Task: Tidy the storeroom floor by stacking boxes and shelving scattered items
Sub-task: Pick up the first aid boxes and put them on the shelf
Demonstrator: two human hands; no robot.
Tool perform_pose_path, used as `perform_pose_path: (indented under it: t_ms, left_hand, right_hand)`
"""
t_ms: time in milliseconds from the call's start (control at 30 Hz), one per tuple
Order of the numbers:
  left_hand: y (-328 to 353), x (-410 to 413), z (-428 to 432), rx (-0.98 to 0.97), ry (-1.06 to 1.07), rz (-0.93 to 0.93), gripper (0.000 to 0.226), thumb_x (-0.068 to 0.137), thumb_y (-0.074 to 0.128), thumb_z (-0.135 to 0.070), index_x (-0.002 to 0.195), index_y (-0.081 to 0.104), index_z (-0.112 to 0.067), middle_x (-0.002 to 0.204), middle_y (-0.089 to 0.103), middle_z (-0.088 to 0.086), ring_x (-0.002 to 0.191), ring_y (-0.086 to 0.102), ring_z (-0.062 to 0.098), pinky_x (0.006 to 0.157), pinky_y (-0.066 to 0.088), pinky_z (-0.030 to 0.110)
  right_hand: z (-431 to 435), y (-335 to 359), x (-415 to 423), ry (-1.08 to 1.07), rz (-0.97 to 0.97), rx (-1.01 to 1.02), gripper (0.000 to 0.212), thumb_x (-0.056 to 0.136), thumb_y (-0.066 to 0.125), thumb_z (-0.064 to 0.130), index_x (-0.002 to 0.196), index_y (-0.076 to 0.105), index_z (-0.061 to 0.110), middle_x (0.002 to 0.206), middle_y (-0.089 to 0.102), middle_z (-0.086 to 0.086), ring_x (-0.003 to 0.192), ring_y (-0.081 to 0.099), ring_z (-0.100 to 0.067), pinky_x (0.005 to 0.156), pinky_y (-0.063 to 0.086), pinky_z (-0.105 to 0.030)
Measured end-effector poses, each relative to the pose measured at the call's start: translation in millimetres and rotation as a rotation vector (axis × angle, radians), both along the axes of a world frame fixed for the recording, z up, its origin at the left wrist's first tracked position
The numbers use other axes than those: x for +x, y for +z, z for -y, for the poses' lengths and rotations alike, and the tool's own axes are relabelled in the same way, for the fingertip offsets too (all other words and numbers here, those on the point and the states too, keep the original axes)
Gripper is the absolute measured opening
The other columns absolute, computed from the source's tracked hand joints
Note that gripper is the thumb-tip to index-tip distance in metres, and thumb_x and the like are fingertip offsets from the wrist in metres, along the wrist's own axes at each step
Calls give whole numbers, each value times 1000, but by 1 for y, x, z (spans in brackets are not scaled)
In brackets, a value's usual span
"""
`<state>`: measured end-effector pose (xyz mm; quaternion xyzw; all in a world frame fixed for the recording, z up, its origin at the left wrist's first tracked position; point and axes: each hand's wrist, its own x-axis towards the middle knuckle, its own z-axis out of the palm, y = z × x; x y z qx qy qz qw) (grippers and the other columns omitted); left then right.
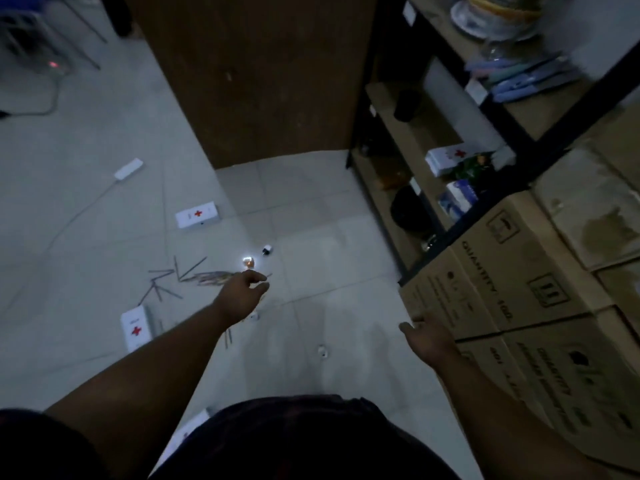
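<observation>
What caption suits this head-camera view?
Left hand reaches over scattered sticks; right hand rests by stacked boxes.

Floor: loose sticks centre-left, betw two flat boxes. Shelf unit far right; stacked cartons in front of it, nearer the camera.

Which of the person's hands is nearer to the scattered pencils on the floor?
The left. The left hand reaches out over the floor right at the end of the pencils, while the right hand is far off to the side, resting against the stacked cardboard boxes.
</observation>
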<state>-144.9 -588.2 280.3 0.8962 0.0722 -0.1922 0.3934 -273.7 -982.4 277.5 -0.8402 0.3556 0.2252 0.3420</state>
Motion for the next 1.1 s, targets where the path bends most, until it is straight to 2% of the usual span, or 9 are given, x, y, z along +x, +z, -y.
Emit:
perform_pose_path:
  t_ms: [133,200,267,333,400,500,667,900,1100]
  left_hand:
    - [-11,-52,-75,-56,107,-1,11,93,71,-30,101,72,-24,104,72,-3,101,63,15,86,44,29]
    - [-14,-81,-115,-42,119,3,14,94,70,-31,105,72,-23,102,72,-4,98,64,15,86,48,30]
    - [-15,-105,-152,-31,132,11,17,95,69,-29,109,72,-19,101,71,-3,96,66,15,86,49,30]
    - [-16,-125,-190,-31,171,15,16,96,69,-26,109,73,-17,100,72,-4,94,67,14,84,48,28]
    - [-17,-142,-226,-24,229,4,14,95,69,-26,106,74,-19,99,73,-4,93,68,14,82,48,28]
    - [-18,-161,-272,-52,321,-13,10,95,69,-25,104,73,-22,98,73,-5,94,70,17,84,52,33]
    - [-22,-171,-313,-66,408,-33,12,95,69,-25,105,73,-21,98,71,-10,91,71,15,90,56,41]
    - [-16,-131,-336,-86,401,-18,8,96,67,-25,102,72,-25,98,69,-16,92,70,13,84,53,35]
    - [-4,-83,-363,-63,381,9,11,95,69,-26,105,73,-24,102,72,-11,98,65,8,90,50,31]
  right_hand:
    - [-58,-10,-6,1,95,-29,24,88,74,36,104,64,21,105,63,-3,97,62,-26,86,50,-33]
    - [-93,-9,-8,3,221,-77,8,87,75,21,91,67,20,89,68,-1,89,66,-28,83,52,-35]
    - [-128,-8,-9,52,310,-140,14,87,72,16,82,66,27,77,65,7,80,66,-26,77,55,-36]
    - [-165,-4,-8,96,362,-155,18,89,68,19,76,64,31,72,66,9,71,65,-21,70,58,-38]
    - [-200,-2,-5,157,397,-161,15,90,66,21,76,66,28,72,68,6,68,64,-20,65,57,-35]
    - [-248,1,2,239,393,-137,13,91,65,24,79,70,25,75,70,5,70,64,-20,66,55,-32]
    - [-302,-3,20,327,359,-100,14,89,63,29,75,68,30,68,67,11,68,66,-16,66,57,-32]
    - [-340,-15,62,443,302,-94,15,90,63,32,76,66,30,65,67,10,65,66,-16,63,59,-35]
    - [-375,-13,118,476,272,-101,15,89,63,30,75,68,27,68,69,8,69,68,-19,66,58,-35]
